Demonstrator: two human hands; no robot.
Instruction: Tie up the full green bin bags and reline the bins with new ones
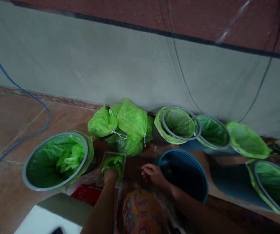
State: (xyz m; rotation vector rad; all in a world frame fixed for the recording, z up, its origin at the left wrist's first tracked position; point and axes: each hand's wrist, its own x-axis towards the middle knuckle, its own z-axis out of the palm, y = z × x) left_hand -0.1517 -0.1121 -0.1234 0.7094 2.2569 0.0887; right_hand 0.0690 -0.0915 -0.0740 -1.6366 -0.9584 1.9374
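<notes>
My left hand [110, 176] reaches down into a clear plastic box [123, 167] that holds bunched green plastic bags [114, 162]. Its fingers are hidden among the green plastic, so their grip does not show. To the right, my right hand [153, 174] hovers above the floor, fingers half curled and a little apart, with nothing visible in them. Beside that wrist stands a blue bin [204, 182] without a liner. A grey-rimmed bin [86, 156] at the left has a green liner folded over its edge, with crumpled green plastic inside.
Tied green bags [130, 123] lie against the grey wall [81, 65]. Several green-lined bins, including one with a loose grey ring [163, 120], stand at the right. A blue cable [47, 120] crosses the tiled floor. At the lower left are a white box [47, 217] and a red basket [85, 194].
</notes>
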